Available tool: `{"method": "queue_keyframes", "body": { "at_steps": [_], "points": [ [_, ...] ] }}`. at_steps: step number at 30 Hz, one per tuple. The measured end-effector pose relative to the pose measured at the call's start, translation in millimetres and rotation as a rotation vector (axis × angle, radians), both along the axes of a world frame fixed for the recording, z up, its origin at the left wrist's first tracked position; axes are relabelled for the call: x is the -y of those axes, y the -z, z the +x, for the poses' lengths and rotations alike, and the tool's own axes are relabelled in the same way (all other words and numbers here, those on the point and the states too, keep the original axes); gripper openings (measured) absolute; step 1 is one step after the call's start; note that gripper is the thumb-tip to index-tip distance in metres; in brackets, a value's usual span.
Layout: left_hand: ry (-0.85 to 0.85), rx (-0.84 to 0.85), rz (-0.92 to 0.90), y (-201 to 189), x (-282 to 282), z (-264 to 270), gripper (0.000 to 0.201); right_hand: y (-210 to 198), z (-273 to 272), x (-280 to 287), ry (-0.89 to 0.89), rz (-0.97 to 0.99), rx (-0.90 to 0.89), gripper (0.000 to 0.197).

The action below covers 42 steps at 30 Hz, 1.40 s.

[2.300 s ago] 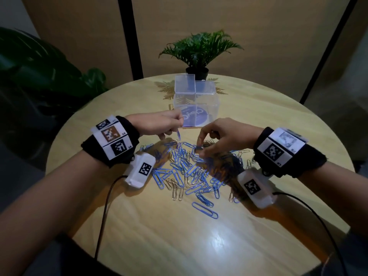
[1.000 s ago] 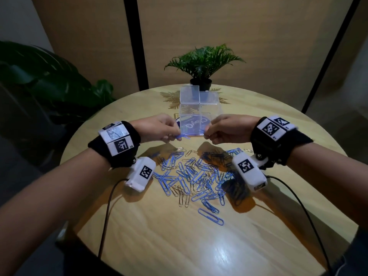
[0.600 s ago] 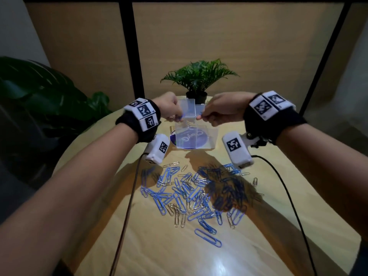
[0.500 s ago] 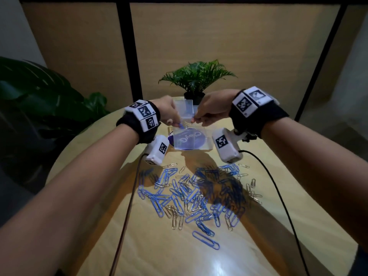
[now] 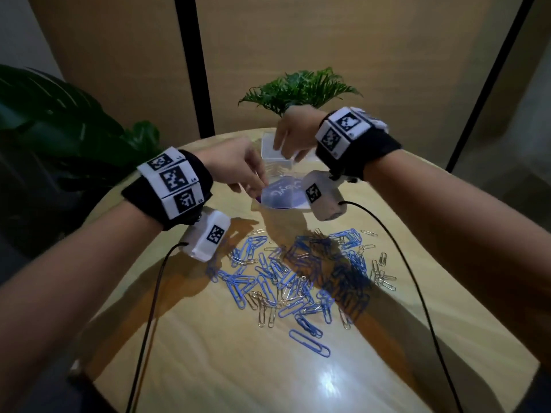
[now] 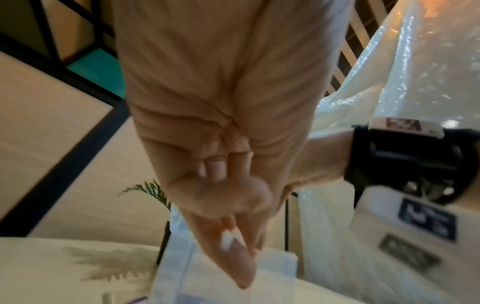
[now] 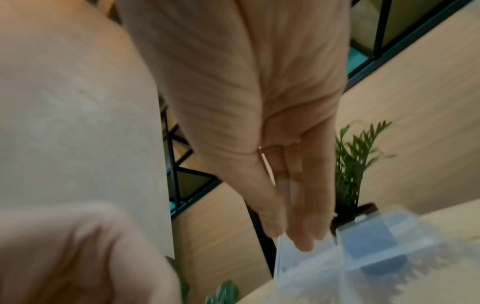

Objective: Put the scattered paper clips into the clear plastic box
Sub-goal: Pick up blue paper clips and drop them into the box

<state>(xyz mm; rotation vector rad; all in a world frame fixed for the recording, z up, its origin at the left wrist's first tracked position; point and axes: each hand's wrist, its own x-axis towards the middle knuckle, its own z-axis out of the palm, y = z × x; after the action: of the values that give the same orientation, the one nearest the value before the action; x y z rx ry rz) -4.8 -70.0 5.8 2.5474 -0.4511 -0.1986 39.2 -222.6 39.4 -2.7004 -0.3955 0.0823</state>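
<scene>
Blue and silver paper clips [image 5: 301, 278] lie scattered in a loose heap at the middle of the round wooden desk [image 5: 208, 368], nearly all of them not yet collected. Going from the left, the left hand [image 5: 238, 168] reaches over the near-left edge of the clear plastic box [image 5: 283, 189], which stands toward the far edge of the desk; its thumb and fingertips are drawn together pointing down into the opening, but whether a clip is between them cannot be told. To the right, the right hand [image 5: 293, 134] hangs over the box's upright lid [image 5: 272, 150], its fingers [image 7: 303, 232] held straight and together, touching the lid's top edge. No clip shows in either wrist view. The step in hand looks like a drop into the box, very early in the task. Next, both hands need to come back to the heap and pinch up more clips, taking care not to knock the light box or close its lid.
</scene>
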Motion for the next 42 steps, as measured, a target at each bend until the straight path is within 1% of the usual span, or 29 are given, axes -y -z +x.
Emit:
{"method": "queue_keyframes", "body": {
  "at_steps": [1, 2, 3, 4, 6, 8, 11, 14, 16, 18, 21, 25, 27, 29, 30, 32, 34, 35, 36, 38, 39, 40, 42],
  "points": [
    [0.048, -0.022, -0.005, 6, 8, -2, 0.012, -2, -8, 11, 0.028, -0.060, 0.080, 0.017],
    [0.096, -0.039, -0.009, 13, 16, -3, 0.013, -1, -17, 26, 0.052, -0.104, 0.124, 0.016],
    [0.139, -0.043, -0.002, 20, 26, -4, 0.012, 1, -27, 44, 0.071, -0.143, 0.118, 0.014],
    [0.172, -0.030, 0.017, 28, 37, -4, 0.012, 8, -35, 62, 0.076, -0.183, 0.075, 0.012],
    [0.239, 0.023, 0.071, 42, 59, -6, 0.012, 26, -53, 91, 0.058, -0.262, -0.080, 0.012],
    [0.310, 0.101, 0.156, 52, 80, -9, 0.015, 46, -62, 107, 0.049, -0.306, -0.161, 0.018],
    [0.372, 0.192, 0.287, 59, 107, -11, 0.024, 70, -64, 117, 0.110, -0.250, -0.163, 0.028],
    [0.361, 0.176, 0.325, 57, 123, -8, 0.028, 86, -61, 116, 0.147, -0.182, -0.154, 0.036],
    [0.327, 0.153, 0.310, 58, 127, -6, 0.027, 91, -59, 113, 0.141, -0.148, -0.153, 0.031],
    [0.306, 0.129, 0.296, 61, 126, -5, 0.023, 93, -58, 111, 0.123, -0.086, -0.214, 0.021],
    [0.323, 0.090, 0.281, 64, 116, -5, 0.018, 94, -59, 111, 0.072, -0.034, -0.290, 0.009],
    [0.369, 0.143, 0.309, 62, 96, -7, 0.011, 97, -60, 115, -0.005, -0.049, -0.211, 0.008],
    [0.348, 0.120, 0.251, 63, 87, -6, 0.006, 95, -61, 118, -0.049, -0.016, -0.194, 0.011],
    [0.308, -0.011, 0.054, 64, 78, -4, 0.004, 89, -63, 123, -0.070, 0.095, -0.253, 0.014],
    [0.288, -0.069, -0.057, 63, 75, -4, 0.005, 86, -65, 125, -0.085, 0.105, -0.263, 0.013],
    [0.249, -0.135, -0.238, 61, 72, -6, 0.007, 84, -68, 125, -0.111, -0.005, -0.219, 0.016],
    [0.239, -0.203, -0.371, 58, 72, -9, 0.021, 89, -73, 119, -0.135, -0.155, -0.129, 0.025],
    [0.249, -0.242, -0.411, 58, 72, -10, 0.028, 92, -75, 114, -0.145, -0.196, -0.096, 0.026],
    [0.257, -0.271, -0.432, 57, 73, -11, 0.029, 94, -76, 111, -0.154, -0.218, -0.078, 0.025],
    [0.252, -0.306, -0.465, 54, 73, -12, 0.025, 96, -74, 106, -0.160, -0.248, -0.090, 0.019],
    [0.236, -0.322, -0.499, 53, 73, -12, 0.023, 95, -74, 105, -0.158, -0.251, -0.106, 0.013],
    [0.223, -0.342, -0.542, 52, 72, -12, 0.020, 94, -72, 106, -0.159, -0.238, -0.122, 0.010],
    [0.201, -0.382, -0.621, 50, 72, -13, 0.019, 93, -69, 110, -0.153, -0.139, -0.190, 0.014]
  ]
}}
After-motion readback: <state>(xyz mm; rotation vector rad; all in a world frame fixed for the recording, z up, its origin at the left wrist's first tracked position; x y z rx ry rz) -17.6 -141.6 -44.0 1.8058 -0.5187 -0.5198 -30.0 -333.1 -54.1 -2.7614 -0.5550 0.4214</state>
